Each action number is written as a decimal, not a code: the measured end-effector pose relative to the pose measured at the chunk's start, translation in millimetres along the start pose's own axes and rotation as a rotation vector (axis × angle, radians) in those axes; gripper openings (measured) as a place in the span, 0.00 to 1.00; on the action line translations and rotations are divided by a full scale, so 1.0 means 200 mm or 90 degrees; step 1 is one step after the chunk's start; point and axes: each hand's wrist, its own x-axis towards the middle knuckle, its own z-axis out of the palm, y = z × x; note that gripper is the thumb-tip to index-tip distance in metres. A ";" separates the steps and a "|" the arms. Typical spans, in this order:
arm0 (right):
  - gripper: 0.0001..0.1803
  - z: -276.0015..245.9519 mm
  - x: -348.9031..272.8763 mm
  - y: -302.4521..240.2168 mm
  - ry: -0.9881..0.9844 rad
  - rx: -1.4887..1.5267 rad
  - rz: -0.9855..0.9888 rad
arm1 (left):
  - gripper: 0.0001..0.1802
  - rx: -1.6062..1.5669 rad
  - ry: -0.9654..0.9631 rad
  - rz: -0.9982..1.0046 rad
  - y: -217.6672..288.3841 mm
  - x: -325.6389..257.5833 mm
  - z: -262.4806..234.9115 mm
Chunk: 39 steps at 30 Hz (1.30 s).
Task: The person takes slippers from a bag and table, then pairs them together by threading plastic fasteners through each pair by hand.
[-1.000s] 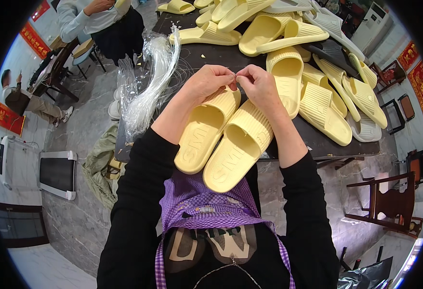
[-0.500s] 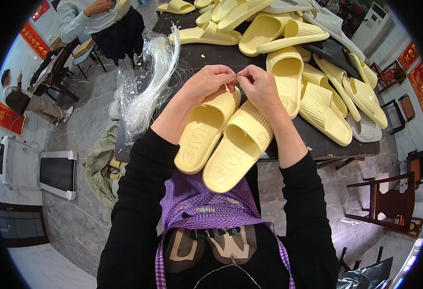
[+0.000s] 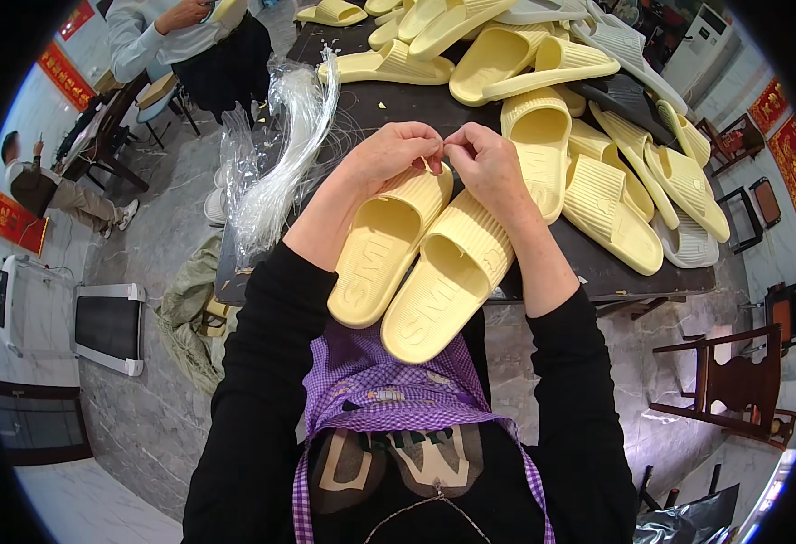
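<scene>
Two pale yellow slide sandals lie side by side at the table's front edge, their heels jutting out toward me. My left hand (image 3: 396, 152) is over the toe of the left slide (image 3: 371, 272), thumb and fingers pinched together. Close against it, my right hand (image 3: 487, 163) pinches too, above the toe of the right slide (image 3: 434, 304). The fingertips of both hands nearly meet; whatever is between them is too small to make out. Left of my hands lies a bundle of clear plastic strands (image 3: 287, 181), partly in a crumpled clear bag.
A heap of yellow slides (image 3: 493, 63), with some grey and black ones, covers the far and right parts of the dark table (image 3: 588, 283). A wooden chair (image 3: 733, 381) stands at right. Another person (image 3: 189, 45) stands beyond the table; one sits farther left.
My hands and the two slides stay almost in place. Only slight finger movement shows, and the standing person's hand has shifted a little.
</scene>
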 end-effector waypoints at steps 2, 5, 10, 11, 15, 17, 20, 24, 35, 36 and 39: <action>0.04 0.00 0.00 0.00 0.003 -0.002 -0.011 | 0.07 0.001 -0.003 -0.002 0.00 0.00 0.00; 0.04 0.00 0.00 -0.01 0.004 -0.003 -0.013 | 0.07 0.013 -0.010 -0.007 -0.01 0.01 -0.01; 0.03 -0.01 0.00 -0.02 0.007 -0.023 -0.043 | 0.06 0.009 -0.014 -0.013 0.00 0.01 -0.01; 0.03 -0.01 0.00 -0.02 0.010 -0.027 -0.052 | 0.06 0.012 -0.010 -0.017 0.00 0.01 -0.01; 0.03 -0.01 -0.01 -0.03 -0.002 -0.026 -0.059 | 0.04 -0.036 -0.017 -0.027 0.00 0.00 0.00; 0.03 -0.01 -0.01 -0.02 -0.009 -0.024 -0.058 | 0.04 -0.047 -0.020 -0.042 0.00 0.01 -0.01; 0.03 0.00 -0.01 0.00 -0.013 0.000 -0.020 | 0.04 -0.063 -0.029 -0.044 -0.01 0.01 -0.01; 0.04 0.00 0.01 0.05 -0.042 0.053 0.051 | 0.03 -0.089 -0.048 -0.037 -0.01 0.02 -0.02; 0.08 -0.06 0.04 0.05 -0.026 0.229 0.156 | 0.05 -0.046 -0.004 -0.022 -0.06 0.01 -0.03; 0.08 -0.08 0.04 0.04 0.010 0.233 0.153 | 0.06 0.000 0.013 -0.004 -0.07 0.02 -0.03; 0.11 -0.25 -0.04 -0.04 -0.109 0.085 0.124 | 0.08 0.100 0.060 0.064 -0.06 0.00 -0.05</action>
